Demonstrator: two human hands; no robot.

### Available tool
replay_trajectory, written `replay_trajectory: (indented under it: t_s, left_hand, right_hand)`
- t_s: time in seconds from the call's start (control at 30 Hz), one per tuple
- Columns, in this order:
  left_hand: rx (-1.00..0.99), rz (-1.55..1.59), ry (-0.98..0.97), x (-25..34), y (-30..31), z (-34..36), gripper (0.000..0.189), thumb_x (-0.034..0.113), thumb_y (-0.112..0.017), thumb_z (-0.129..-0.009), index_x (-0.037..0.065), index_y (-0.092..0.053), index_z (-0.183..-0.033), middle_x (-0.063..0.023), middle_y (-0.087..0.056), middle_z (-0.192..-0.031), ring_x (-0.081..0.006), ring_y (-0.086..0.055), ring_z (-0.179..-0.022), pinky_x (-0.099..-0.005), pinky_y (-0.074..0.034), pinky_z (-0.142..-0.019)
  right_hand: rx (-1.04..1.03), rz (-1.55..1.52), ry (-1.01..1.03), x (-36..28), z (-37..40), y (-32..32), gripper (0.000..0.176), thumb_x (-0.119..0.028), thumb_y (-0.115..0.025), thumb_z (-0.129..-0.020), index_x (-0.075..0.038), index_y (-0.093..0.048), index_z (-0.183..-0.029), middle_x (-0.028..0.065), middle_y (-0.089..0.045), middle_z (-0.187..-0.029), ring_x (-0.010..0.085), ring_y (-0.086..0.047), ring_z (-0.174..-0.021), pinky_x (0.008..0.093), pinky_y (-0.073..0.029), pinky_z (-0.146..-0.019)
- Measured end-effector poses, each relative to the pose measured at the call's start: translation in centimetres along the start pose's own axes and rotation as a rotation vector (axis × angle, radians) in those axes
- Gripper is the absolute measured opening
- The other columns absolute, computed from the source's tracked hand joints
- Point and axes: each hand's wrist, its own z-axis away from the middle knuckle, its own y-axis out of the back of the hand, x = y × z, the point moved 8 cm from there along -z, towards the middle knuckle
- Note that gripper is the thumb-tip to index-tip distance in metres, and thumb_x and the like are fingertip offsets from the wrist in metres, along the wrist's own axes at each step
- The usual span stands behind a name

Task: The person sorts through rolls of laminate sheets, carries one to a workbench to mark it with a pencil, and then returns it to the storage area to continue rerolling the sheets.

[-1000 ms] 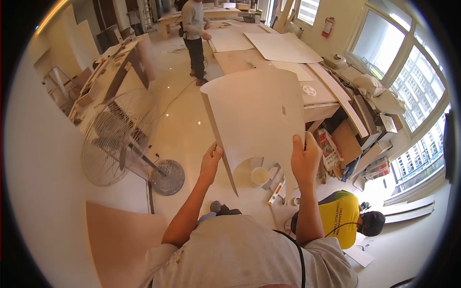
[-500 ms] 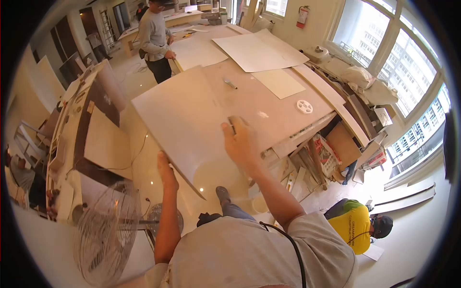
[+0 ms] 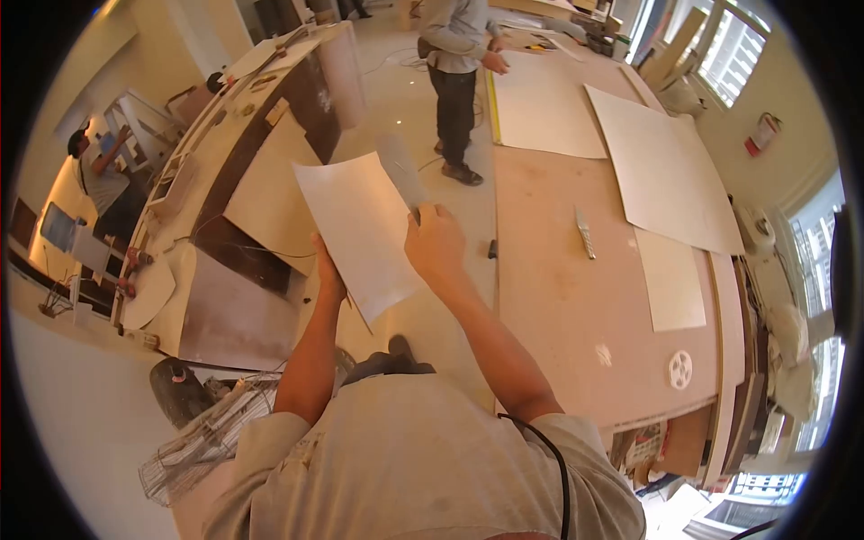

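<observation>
A thin, slightly bowed white sheet is held in front of me, tilted, over the floor left of the table. My left hand is closed on its lower left edge, thumb up along the side. At the right edge my right hand is closed with curled fingers around a small dark tool, mostly hidden by the hand; I cannot tell its kind. A blurred grey flat strip shows behind the sheet, just beyond my right hand.
Right of me, the large table bears a utility knife, a white reel, a large white panel and a smaller cream panel. A co-worker stands at its far left. On my left are a long bench and a fan.
My view has turned left. The white sheet has left the table edge and is now tilted up over the floor between my hands. My right hand has moved from over the sheet to its right edge.
</observation>
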Motion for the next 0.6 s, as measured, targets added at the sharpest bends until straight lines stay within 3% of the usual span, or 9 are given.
replay_trajectory:
  t_s: [0.13, 0.23, 0.3, 0.37, 0.4, 0.47, 0.6]
  left_hand:
    - [0.030, 0.030, 0.018, -1.0, 3.4, -7.3, 0.093, 0.080, -0.032, -0.098, 0.006, -0.039, -0.154, -0.0158, -0.052, -0.146, -0.0305, -0.053, -0.131, -0.0451, -0.046, -0.107]
    - [0.030, 0.144, 0.078, -1.8, 5.5, -14.0, 0.092, 0.079, -0.032, -0.098, 0.008, -0.038, -0.155, -0.0157, -0.049, -0.150, -0.0316, -0.050, -0.135, -0.0462, -0.044, -0.111]
    - [0.037, 0.073, 0.112, -1.5, 6.2, -18.7, 0.095, 0.082, -0.033, -0.095, 0.010, -0.036, -0.158, -0.0155, -0.046, -0.154, -0.0328, -0.046, -0.139, -0.0491, -0.042, -0.112]
    - [0.183, -0.112, 0.165, -4.2, 11.4, -24.9, 0.101, 0.087, -0.033, -0.091, 0.013, -0.035, -0.159, -0.0150, -0.041, -0.159, -0.0342, -0.040, -0.144, -0.0547, -0.038, -0.114]
    - [0.225, -0.116, 0.174, -3.5, 12.2, -26.7, 0.101, 0.087, -0.033, -0.091, 0.013, -0.035, -0.159, -0.0150, -0.041, -0.159, -0.0342, -0.040, -0.144, -0.0547, -0.038, -0.114]
    - [0.147, -0.210, 0.245, -2.4, 10.5, -31.4, 0.105, 0.090, -0.032, -0.088, 0.014, -0.032, -0.161, -0.0145, -0.038, -0.162, -0.0348, -0.036, -0.148, -0.0602, -0.035, -0.114]
    - [0.230, -0.299, 0.284, 0.7, 10.1, -39.2, 0.105, 0.090, -0.033, -0.089, 0.014, -0.031, -0.162, -0.0147, -0.037, -0.163, -0.0352, -0.035, -0.149, -0.0602, -0.033, -0.115]
  right_hand:
    - [-0.071, -0.019, 0.003, 1.4, -7.0, -7.6, 0.024, -0.023, -0.064, -0.096, -0.001, -0.065, -0.106, 0.0183, -0.067, -0.104, 0.0417, -0.064, -0.100, 0.0510, -0.052, -0.083]
    - [-0.009, -0.019, 0.068, 3.2, -14.3, -13.6, 0.024, -0.023, -0.063, -0.097, -0.001, -0.064, -0.105, 0.0224, -0.068, -0.102, 0.0458, -0.064, -0.098, 0.0530, -0.051, -0.082]
    - [-0.130, -0.023, -0.023, 6.4, -20.2, -19.2, 0.024, -0.024, -0.062, -0.098, 0.000, -0.062, -0.101, 0.0254, -0.067, -0.099, 0.0452, -0.065, -0.096, 0.0538, -0.052, -0.080]
    - [-0.234, -0.046, -0.152, 6.5, -25.5, -21.2, 0.029, -0.027, -0.059, -0.101, 0.002, -0.060, -0.103, 0.0291, -0.068, -0.097, 0.0489, -0.066, -0.093, 0.0563, -0.050, -0.081]
    - [-0.138, -0.047, -0.123, 6.7, -27.7, -22.2, 0.025, -0.024, -0.061, -0.100, 0.001, -0.060, -0.098, 0.0281, -0.068, -0.087, 0.0481, -0.066, -0.088, 0.0547, -0.049, -0.077]
    - [-0.174, -0.054, -0.123, 6.6, -31.7, -25.2, 0.024, -0.023, -0.060, -0.100, 0.001, -0.060, -0.100, 0.0269, -0.068, -0.089, 0.0471, -0.066, -0.087, 0.0536, -0.050, -0.076]
    - [-0.260, -0.038, -0.194, 5.8, -39.5, -30.8, 0.031, -0.027, -0.057, -0.102, 0.002, -0.058, -0.112, 0.0295, -0.068, -0.104, 0.0487, -0.066, -0.099, 0.0552, -0.050, -0.084]
